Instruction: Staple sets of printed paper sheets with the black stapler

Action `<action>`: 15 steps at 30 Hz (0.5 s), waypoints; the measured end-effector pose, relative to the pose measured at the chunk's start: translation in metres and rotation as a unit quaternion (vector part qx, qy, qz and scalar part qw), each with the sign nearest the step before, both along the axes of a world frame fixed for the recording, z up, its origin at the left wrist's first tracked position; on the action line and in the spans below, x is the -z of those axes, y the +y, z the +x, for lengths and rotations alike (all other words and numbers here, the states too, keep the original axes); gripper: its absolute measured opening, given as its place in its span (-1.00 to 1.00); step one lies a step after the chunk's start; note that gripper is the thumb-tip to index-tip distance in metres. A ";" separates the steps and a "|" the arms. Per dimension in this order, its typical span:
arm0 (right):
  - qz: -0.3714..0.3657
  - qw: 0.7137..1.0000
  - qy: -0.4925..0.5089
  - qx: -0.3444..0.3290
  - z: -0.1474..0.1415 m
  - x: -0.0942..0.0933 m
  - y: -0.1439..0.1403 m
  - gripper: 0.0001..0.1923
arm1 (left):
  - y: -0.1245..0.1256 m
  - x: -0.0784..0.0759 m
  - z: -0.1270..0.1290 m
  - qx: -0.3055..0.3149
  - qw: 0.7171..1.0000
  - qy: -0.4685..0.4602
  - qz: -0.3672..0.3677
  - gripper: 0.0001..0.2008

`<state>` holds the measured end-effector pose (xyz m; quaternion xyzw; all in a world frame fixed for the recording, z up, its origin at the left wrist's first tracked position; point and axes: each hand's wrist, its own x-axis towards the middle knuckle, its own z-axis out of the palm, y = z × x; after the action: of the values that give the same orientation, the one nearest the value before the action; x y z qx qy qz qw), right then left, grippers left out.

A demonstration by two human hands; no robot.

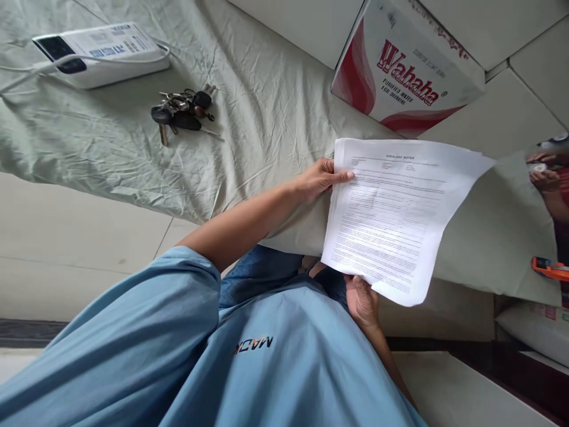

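Note:
Several printed sheets of paper [386,219], the top one headed "OVERLEAF NOTES", are held in front of me, tilted and curling at the right edge. My left hand [320,179] grips their upper left edge, thumb on the printed face and fingers behind. At the bottom edge, my right hand [362,301] is closed on the sheets from below, its fingers partly hidden behind the paper. Left of the sheets, a bunch of keys [184,112] lies on a wrinkled pale green cloth [267,112], apart from both hands.
A white boxy device [115,56] with a cable rests at the upper left. Behind the papers stands a red and white Wahaha water carton [404,71]. Another person's hand [546,177] shows at the right edge, above an orange-handled tool [551,268].

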<state>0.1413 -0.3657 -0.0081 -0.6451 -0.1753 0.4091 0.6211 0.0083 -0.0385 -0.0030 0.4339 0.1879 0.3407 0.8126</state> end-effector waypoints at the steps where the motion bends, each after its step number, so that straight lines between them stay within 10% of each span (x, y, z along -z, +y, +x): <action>1: 0.004 1.000 -0.010 -0.005 0.002 -0.008 0.005 -0.05 | 0.000 -0.001 0.001 -0.001 1.000 -0.010 0.008 -0.41; 7: 0.036 0.997 -0.015 -0.069 0.005 -0.029 0.023 -0.02 | 0.002 0.001 0.008 -0.045 0.998 -0.022 0.035 -0.32; 15: 0.002 0.973 -0.208 0.098 0.033 -0.021 0.042 -0.25 | 0.002 -0.004 0.001 -0.009 0.998 0.010 0.068 -0.34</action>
<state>0.1748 -0.3233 0.0132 -0.7287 -0.2373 0.2026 0.6096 0.0098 -0.0365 0.0006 0.4895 0.1763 0.3557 0.7764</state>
